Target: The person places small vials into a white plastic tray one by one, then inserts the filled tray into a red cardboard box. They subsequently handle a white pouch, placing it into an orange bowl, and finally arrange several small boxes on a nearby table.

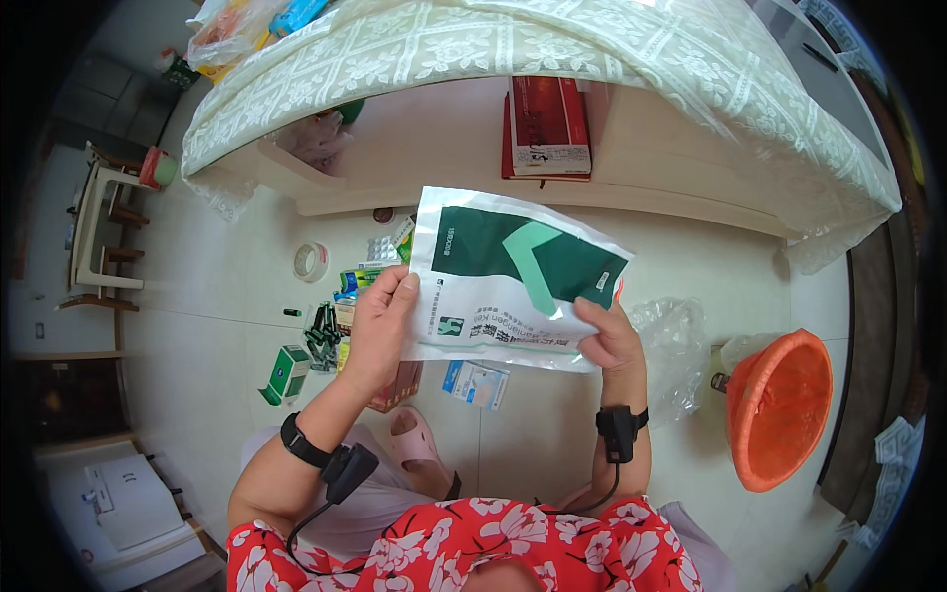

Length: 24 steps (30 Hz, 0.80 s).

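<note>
A white and green foil pouch (510,285) bearing writing hangs in front of me above the floor, its printing upside down to me. My left hand (383,318) pinches one side edge, thumb on the face turned to me. The other lower corner is gripped by my right hand (612,337), its thumb pressed on the front. Whatever lies behind the pouch is hidden. Below my left hand are several small dark green tubes (322,333), a green and white carton (287,376) with its flap open, and a silver blister pack (382,249).
A roll of tape (311,262) and a blue and white packet (476,383) lie on the tiled floor. Clear plastic (669,355) rests near an orange lined bin (780,411) at right. Ahead, a low cabinet (436,148) under a lace cloth (459,48) holds red books (549,126).
</note>
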Each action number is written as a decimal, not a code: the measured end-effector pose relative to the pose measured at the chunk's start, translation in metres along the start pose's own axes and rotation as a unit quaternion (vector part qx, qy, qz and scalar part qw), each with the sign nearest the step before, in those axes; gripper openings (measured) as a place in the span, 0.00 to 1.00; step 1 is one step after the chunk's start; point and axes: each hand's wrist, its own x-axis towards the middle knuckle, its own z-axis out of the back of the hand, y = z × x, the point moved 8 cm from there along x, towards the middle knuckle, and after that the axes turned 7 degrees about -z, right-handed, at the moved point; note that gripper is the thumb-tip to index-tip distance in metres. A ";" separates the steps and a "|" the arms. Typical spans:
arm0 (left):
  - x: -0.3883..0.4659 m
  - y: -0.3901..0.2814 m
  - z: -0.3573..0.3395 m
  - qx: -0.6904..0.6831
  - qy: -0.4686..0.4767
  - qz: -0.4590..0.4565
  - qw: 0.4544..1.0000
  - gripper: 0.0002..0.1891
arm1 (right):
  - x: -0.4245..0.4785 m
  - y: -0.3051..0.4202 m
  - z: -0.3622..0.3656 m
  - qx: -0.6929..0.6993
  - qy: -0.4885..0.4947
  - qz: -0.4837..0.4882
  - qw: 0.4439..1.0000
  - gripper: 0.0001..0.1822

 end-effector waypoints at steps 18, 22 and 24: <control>-0.015 -0.073 -0.030 0.436 0.059 -0.323 0.838 0.32 | -0.014 0.006 -0.012 -0.393 -0.104 -0.058 0.912 0.25; -0.026 -0.064 -0.053 0.440 0.166 -0.337 0.815 0.29 | -0.018 0.004 -0.063 -0.606 0.015 0.009 0.796 0.27; -0.033 -0.064 -0.062 0.429 0.186 -0.361 0.807 0.29 | -0.017 -0.005 -0.080 -0.697 0.054 0.086 0.710 0.29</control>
